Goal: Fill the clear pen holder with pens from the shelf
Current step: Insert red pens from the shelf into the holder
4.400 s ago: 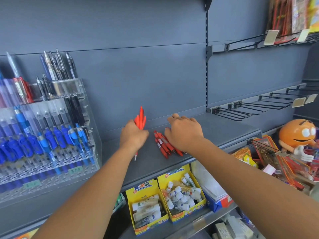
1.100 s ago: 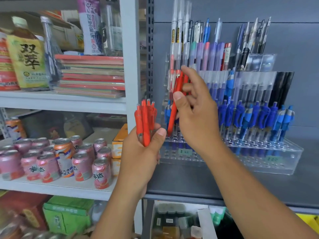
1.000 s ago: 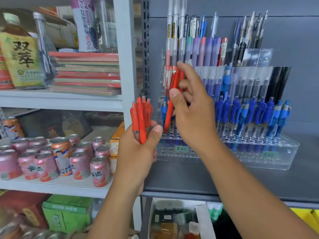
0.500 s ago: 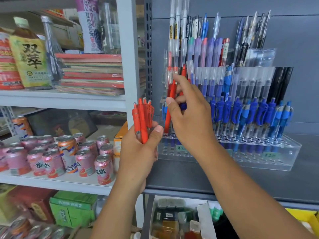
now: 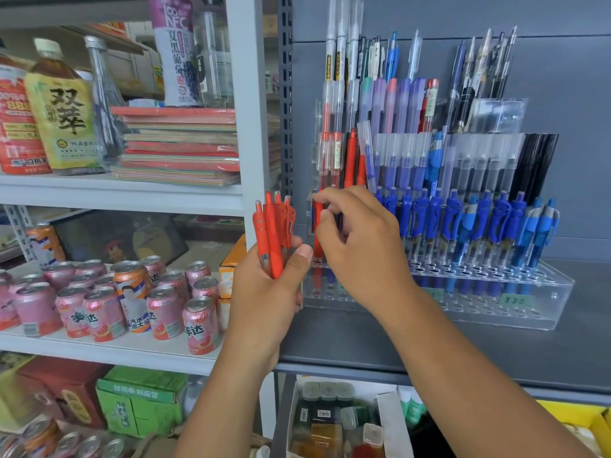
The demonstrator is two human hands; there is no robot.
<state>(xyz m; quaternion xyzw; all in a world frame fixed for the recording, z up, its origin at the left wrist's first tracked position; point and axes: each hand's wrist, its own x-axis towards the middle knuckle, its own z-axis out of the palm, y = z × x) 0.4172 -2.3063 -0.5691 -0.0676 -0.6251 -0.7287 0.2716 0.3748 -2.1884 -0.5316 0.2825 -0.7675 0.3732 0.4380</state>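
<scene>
A clear tiered pen holder [image 5: 515, 302] stands on the dark grey shelf, packed with blue, black and frosted pens. My left hand [image 5: 267, 292] grips a bunch of red pens [image 5: 272, 233] upright, just left of the holder. My right hand [image 5: 357, 246] pinches one red pen [image 5: 317, 226] that stands upright in a hole at the holder's front left corner. Two more red pens [image 5: 352, 160] stand in the tier behind it.
A white upright post [image 5: 248, 94] separates the holder from a shelf with pink drink cans [image 5: 165, 305], bottles [image 5: 62, 107] and stacked notebooks [image 5: 182, 143]. The grey shelf [image 5: 363, 342] runs in front of the holder. Boxes of small bottles [image 5: 330, 421] sit below.
My right hand moved down from the second tier to the front row, lowering a red pen into the left corner. The left hand held its bunch still.
</scene>
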